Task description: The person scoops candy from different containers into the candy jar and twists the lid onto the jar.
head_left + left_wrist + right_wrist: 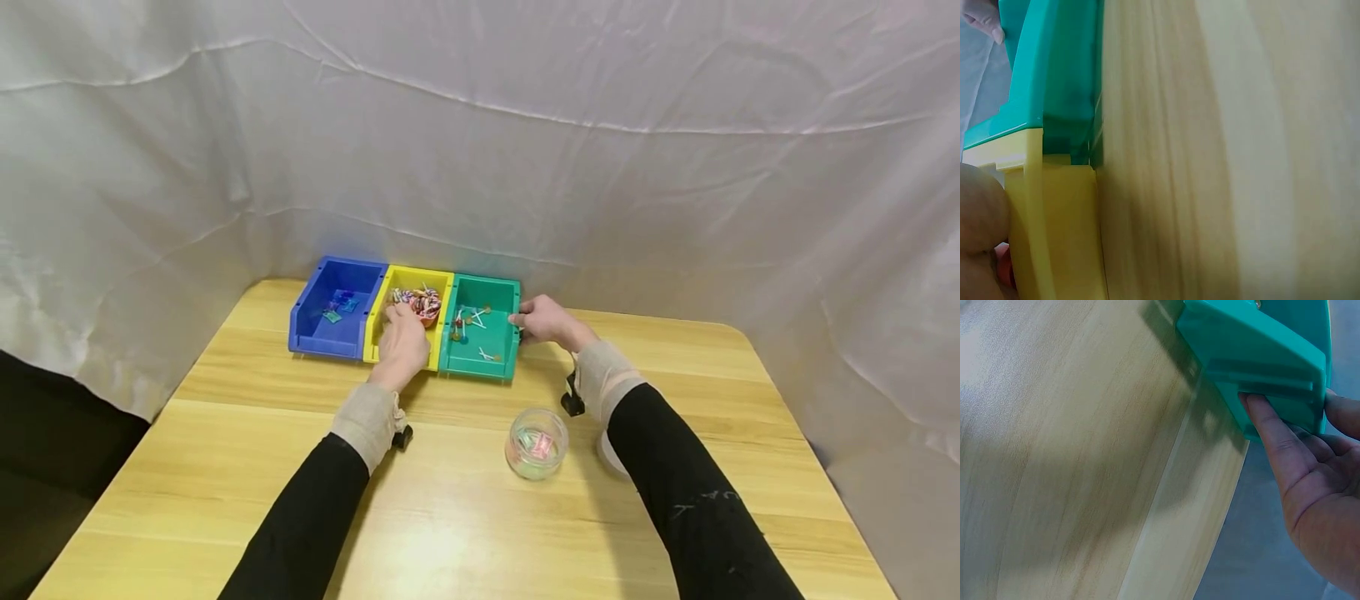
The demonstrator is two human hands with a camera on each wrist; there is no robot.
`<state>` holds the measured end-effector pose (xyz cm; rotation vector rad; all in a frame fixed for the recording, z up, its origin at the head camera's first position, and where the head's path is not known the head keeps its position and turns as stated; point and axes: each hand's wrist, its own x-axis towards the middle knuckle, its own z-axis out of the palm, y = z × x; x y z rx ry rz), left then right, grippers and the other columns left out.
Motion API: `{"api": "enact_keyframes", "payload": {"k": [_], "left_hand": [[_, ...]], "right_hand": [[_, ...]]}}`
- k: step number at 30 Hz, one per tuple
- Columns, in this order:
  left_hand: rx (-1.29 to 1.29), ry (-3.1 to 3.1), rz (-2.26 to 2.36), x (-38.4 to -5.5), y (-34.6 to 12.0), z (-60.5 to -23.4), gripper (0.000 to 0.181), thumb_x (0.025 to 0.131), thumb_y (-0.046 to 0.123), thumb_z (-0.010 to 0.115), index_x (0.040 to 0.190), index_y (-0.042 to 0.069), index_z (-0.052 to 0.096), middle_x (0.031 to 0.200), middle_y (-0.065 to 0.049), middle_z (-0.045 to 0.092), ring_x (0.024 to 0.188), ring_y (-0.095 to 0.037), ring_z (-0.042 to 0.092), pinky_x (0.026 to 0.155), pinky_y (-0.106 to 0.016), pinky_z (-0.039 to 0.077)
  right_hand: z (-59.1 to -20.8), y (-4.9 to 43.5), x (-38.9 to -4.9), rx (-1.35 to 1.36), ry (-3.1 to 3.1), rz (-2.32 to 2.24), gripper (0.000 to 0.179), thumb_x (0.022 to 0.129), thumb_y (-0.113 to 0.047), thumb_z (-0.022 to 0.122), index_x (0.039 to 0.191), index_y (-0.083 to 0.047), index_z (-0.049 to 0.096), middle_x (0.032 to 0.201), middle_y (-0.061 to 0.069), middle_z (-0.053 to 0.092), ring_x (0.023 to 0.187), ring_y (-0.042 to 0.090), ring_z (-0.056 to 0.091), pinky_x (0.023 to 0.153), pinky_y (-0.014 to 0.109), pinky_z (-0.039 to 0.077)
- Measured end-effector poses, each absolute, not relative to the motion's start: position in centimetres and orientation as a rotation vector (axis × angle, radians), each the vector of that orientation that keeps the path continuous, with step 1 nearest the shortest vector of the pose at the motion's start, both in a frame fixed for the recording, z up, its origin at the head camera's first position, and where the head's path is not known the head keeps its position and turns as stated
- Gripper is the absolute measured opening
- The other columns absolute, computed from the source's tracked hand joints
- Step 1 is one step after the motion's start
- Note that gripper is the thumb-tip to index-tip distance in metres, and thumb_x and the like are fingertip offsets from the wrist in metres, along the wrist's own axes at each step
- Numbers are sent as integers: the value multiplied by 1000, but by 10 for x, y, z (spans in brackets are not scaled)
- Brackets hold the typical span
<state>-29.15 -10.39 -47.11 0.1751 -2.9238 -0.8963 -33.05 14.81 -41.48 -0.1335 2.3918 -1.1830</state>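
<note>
Three storage bins stand side by side. My left hand point(405, 337) reaches over the front of the yellow bin point(447, 287), its fingertips hidden beside a heap of striped, wrapped candies point(422, 302). A rounded red thing point(1005, 265) shows beside that hand in the left wrist view; I cannot tell whether the fingers hold it. My right hand point(551, 321) grips the right side wall of the green bin point(1272, 356), thumb at the rim and fingers against the outside. Several lollipops point(478, 317) with white sticks lie in the green bin.
The blue bin point(330, 329), at the left of the row, holds a few blue and green wrapped pieces point(332, 316). A clear jar point(536, 444) with pink and green wrapped candies stands nearer me. A whitish round thing point(611, 454) is partly behind my right sleeve. Pale curtains surround the wooden table.
</note>
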Motion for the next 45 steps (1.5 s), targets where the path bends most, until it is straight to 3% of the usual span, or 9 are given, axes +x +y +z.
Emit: {"api": "enact_keyframes", "payload": {"k": [3,6,10,15,23,29,38,45], "left_hand": [[182,-2912,-922,-293,-104,-472,42,89,-5,57,125,-8,36,128,-30,42,90,-42,61,76,-51,55],[172,-2894,-966,-293,-105,-475,41,88,-6,57,124,-7,36,128,-30,42,87,-41,61,75,-50,54],[122,-2877,-1044,-295,-110,-477,41,89,-8,56,125,-6,36,132,-32,40,88,-39,58,77,-49,52],[38,-2861,-1161,-296,-116,-474,40,90,-9,52,126,-5,34,134,-29,37,92,-37,55,83,-49,52],[-91,-2819,-1260,-295,-127,-474,19,106,3,41,124,-4,37,126,-23,37,101,-35,52,92,-48,52],[-132,-2764,-1297,-292,-136,-477,25,109,8,40,130,-7,37,126,-24,39,112,-36,48,106,-52,45],[-129,-2698,-1308,-283,-145,-478,30,109,6,42,134,-9,36,133,-28,40,114,-39,51,107,-53,44],[-197,-2623,-1289,-274,-147,-474,31,109,5,42,133,-13,37,131,-31,39,117,-41,49,110,-53,40]], "right_hand": [[-416,149,-331,-133,2397,-1185,38,109,-13,54,137,12,57,109,17,64,104,31,69,99,49,55],[-416,149,-331,-118,2368,-1203,46,109,-13,54,147,12,47,129,25,61,114,37,68,101,48,54],[-417,150,-332,-103,2340,-1216,57,110,-13,53,157,11,30,152,32,44,125,43,62,102,48,53],[-418,151,-335,-102,2335,-1234,56,110,-13,51,156,12,30,149,33,46,126,45,61,104,51,51],[-421,153,-338,-96,2340,-1223,56,110,-14,53,155,11,33,146,31,50,122,42,64,99,46,55],[-423,150,-339,-102,2332,-1235,56,109,-13,53,156,11,32,145,31,51,120,43,65,98,47,56],[-421,143,-341,-120,2330,-1221,59,109,-14,54,157,11,29,153,31,44,121,43,64,98,47,56],[-419,143,-344,-118,2342,-1216,58,110,-15,53,157,10,30,151,31,46,119,43,65,98,48,56]]}}
